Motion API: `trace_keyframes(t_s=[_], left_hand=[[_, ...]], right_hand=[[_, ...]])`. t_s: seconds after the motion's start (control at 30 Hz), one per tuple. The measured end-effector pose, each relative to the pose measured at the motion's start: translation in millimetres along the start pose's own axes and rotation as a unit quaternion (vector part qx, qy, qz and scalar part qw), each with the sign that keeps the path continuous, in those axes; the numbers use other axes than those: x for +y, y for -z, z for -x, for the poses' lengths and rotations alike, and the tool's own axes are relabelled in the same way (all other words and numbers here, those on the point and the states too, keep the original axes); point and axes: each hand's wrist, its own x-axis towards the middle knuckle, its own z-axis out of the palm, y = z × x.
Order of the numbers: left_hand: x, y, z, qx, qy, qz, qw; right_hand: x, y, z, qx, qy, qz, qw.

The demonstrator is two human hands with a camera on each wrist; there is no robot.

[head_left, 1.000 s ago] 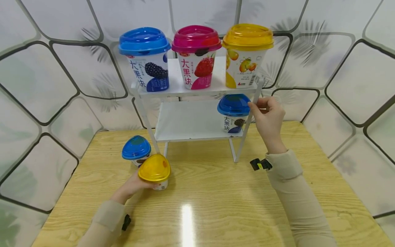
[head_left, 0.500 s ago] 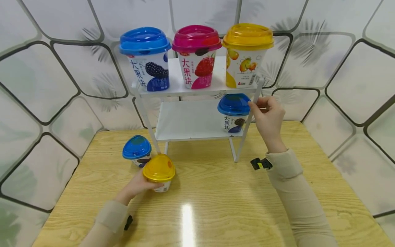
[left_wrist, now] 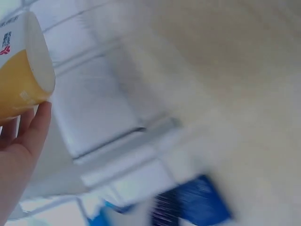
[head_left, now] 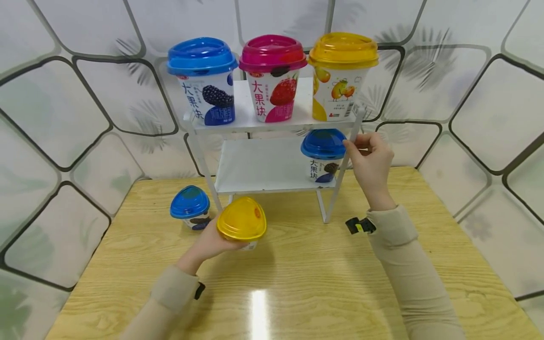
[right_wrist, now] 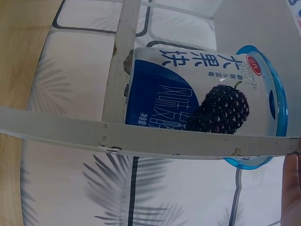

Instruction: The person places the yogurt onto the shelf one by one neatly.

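My left hand (head_left: 212, 244) holds a yogurt cup with a yellow lid (head_left: 242, 220) above the table, in front of the rack's left leg. In the left wrist view the fingers lie around the cup's (left_wrist: 21, 87) lower part, and its base shows. My right hand (head_left: 372, 165) pinches the right front post of a white two-tier rack (head_left: 259, 163). Just inside that post, a blue-lidded blackberry yogurt cup (head_left: 324, 156) stands on the lower shelf; the right wrist view shows its blackberry print (right_wrist: 221, 108) behind the post.
On the upper shelf stand a blue-lidded cup (head_left: 206, 85), a pink-lidded cup (head_left: 273, 80) and another yellow-lidded cup (head_left: 340, 78). Another blue-lidded cup (head_left: 191, 208) stands on the wooden table (head_left: 314, 278) left of the rack. A patterned wall (head_left: 488, 118) closes off the back and sides.
My left hand has carried the yellow-lidded yogurt cup to the right and up, away from the blue-lidded cup on the table. The right hand stays at the rack's post.
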Motion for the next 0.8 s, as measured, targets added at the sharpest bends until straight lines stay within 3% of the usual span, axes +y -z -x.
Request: trace_keyframes(t_s=[0.13,0.3,0.57,0.7,0.8], left_hand=[[26.4,-6.1,-18.5,0.001,-0.044,0.023,0.9988],[48.0,-10.4,-42.9,0.016,-0.087,0.041,0.9953],[63.3,-16.1,-77.7,0.089,-0.047,0.062,0.993],[59.6,-17.3,-94.8,0.106,-0.051,0.054,0.9916],[50.4,-17.3,-105.7,0.119,-0.033,0.035,0.9917]], right_hand=[[0.1,0.2,-0.1,0.0,0.0,-0.005,1.0],[0.5,0.1,-0.2,0.0,-0.002,-0.007,1.0],[2.3,0.4,0.1,0.003,-0.003,-0.001,1.0],[2.4,0.1,0.1,0.004,0.0,-0.003,1.0],[2.1,-0.1,0.0,0.002,0.004,-0.007,1.0]])
